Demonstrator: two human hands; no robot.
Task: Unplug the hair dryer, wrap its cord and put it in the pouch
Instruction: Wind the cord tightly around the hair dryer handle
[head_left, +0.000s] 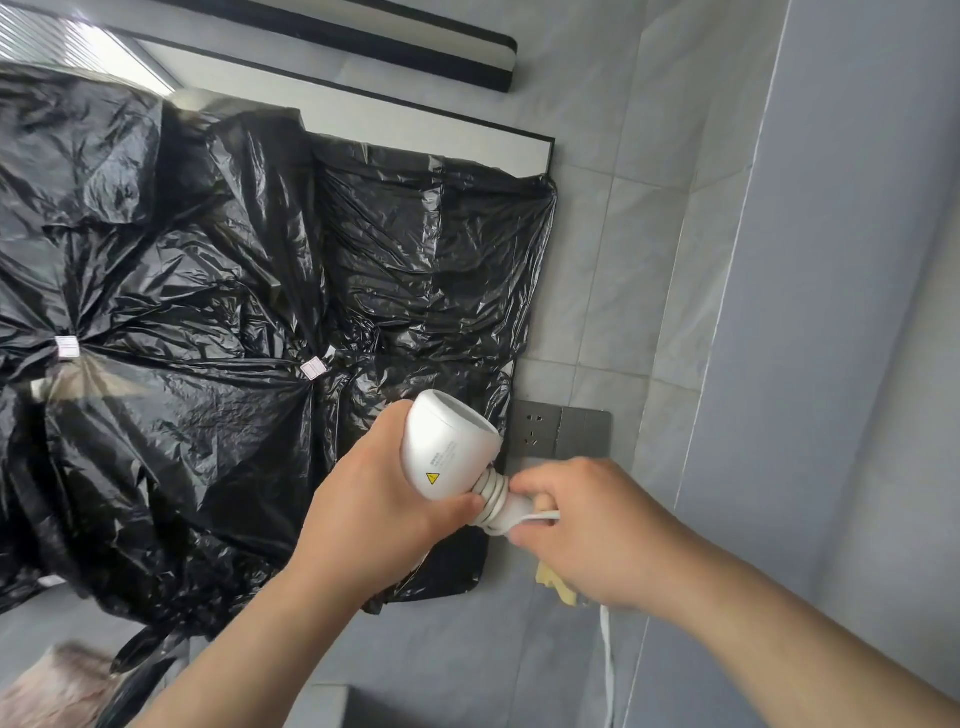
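So over on the left, crinkly black plastic bags (182, 312) are covering most of what looks like a framed mirror, with a couple of small white labels (67, 346) sticking to them, and something furry (57, 686) is peeking in at the bottom corner, too blurry to call. Moving toward the middle, the left hand (384, 514) is gripping the white hair dryer (447, 447) by its fat barrel, fingers curling round the far side and the thumb pressing right where the barrel narrows into the handle. The open end is pointing up and away, yellow warning triangle facing the camera. The dryer is being held up in the air in front of the wall. A few loops of white cord (493, 493) are sitting snug round the handle, just past that thumb. Next over, the right hand (587, 530) is closing its fingers on the cord at the handle, fingertips almost touching the coils, with the rest of the cord trailing down below the wrist. A yellowish thing (553, 584) is poking out under that hand, can't tell what it is or whether it's being held. Behind the hands, a grey socket plate (561, 428) is sitting on the grey tiled wall (649, 260), nothing plugged into it.
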